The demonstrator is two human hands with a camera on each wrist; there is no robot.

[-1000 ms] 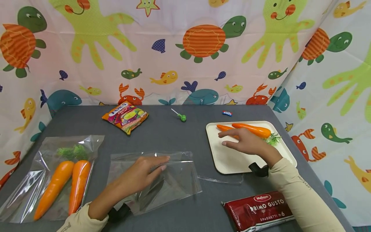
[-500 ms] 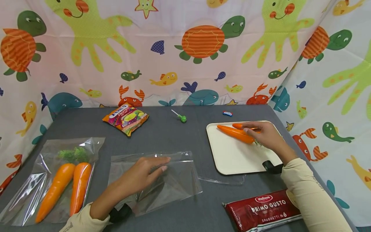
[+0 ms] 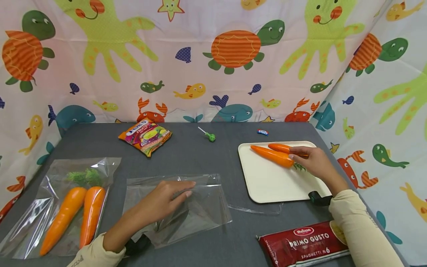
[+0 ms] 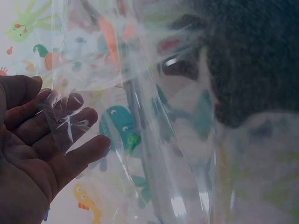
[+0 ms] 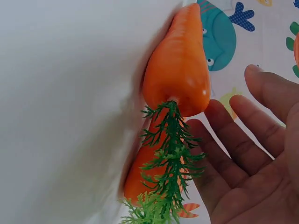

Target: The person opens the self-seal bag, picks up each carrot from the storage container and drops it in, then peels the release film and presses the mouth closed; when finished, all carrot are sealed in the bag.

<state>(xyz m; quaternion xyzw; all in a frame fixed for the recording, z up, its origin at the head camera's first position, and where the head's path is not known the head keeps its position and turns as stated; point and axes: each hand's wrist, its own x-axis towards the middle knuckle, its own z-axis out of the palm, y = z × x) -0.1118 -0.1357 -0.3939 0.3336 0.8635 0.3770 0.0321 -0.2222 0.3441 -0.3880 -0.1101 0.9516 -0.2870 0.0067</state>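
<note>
Right hand (image 3: 313,161), fingers relaxed and holding nothing, has been moved from the cream rectangular tray (image 3: 267,185) centre to the two orange plastic carrots (image 3: 271,155); flat left hand (image 3: 163,200) kept pressed on the clear plastic bag (image 3: 203,207).

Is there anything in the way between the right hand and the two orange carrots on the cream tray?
Nothing visible. The right hand is already at the leafy ends of the two orange carrots on the cream tray, fingers open beside them; only the green tops lie against its fingers.
</note>
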